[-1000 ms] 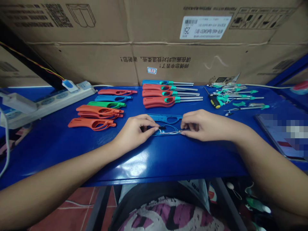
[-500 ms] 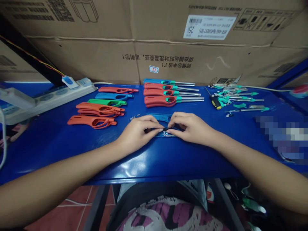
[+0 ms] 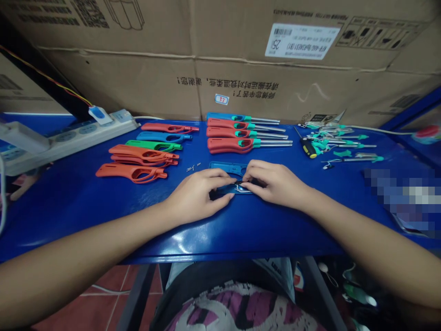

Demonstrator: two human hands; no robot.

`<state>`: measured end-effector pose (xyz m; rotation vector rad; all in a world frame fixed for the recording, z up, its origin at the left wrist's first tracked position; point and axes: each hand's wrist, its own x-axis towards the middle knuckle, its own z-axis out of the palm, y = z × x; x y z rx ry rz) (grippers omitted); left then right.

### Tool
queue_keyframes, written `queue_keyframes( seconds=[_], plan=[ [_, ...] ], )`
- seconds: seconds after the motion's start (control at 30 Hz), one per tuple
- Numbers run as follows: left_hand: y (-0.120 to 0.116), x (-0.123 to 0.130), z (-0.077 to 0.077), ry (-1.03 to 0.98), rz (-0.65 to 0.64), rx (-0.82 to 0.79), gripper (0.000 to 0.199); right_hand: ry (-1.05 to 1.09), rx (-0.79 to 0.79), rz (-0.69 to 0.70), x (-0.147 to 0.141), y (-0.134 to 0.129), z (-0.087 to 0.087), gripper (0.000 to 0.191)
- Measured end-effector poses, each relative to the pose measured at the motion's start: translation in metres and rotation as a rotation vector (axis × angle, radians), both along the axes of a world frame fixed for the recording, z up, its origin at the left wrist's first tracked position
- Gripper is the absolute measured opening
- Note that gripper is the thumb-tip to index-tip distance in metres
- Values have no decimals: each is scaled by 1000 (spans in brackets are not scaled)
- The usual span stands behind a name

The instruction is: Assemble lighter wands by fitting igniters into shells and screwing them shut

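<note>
Head camera, looking down: a person works with two bare hands at a blue table [image 3: 189, 239]. Mid-table lie two blue lighter shell halves, one beyond the other. The right hand [image 3: 275, 181] appears to pinch a small black part [image 3: 239, 182] over the near shell half [image 3: 225, 189]; white wires [image 3: 243, 189] show below it. The left hand [image 3: 200, 195] is loosely curved, its forefinger at the black part, its thumb apart near the shell's close edge. The far shell half [image 3: 225, 165] lies separate.

This lighter seems partly assembled: innards going in, halves not yet joined, loose screws [image 3: 193, 168] beside the left hand. A row of lighters with metal barrels [image 3: 229, 144] looks finished; barrel-less handles [image 3: 117, 170] at left and loose inner assemblies [image 3: 358, 158] at right, near a screwdriver [image 3: 309, 148], seem left to do.

A cardboard box [image 3: 138, 87] walls the back edge; a power strip [image 3: 65, 135] bounds the left. Most room lies toward the front edge.
</note>
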<state>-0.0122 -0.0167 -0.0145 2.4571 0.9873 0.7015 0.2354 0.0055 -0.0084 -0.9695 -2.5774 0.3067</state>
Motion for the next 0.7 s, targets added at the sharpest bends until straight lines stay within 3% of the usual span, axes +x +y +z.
queue_keyframes(
  seconds=[0.37, 0.6, 0.7],
  plan=[
    [2, -3, -2, 124, -68, 135, 31, -180, 191, 45, 2, -1, 1, 26],
    [-4, -1, 7, 313, -49, 282, 30, -140, 147, 4, 1, -4, 3, 23],
    [-3, -2, 6, 298, -43, 260, 29, -110, 97, -26, 1, -4, 6, 18]
  ],
)
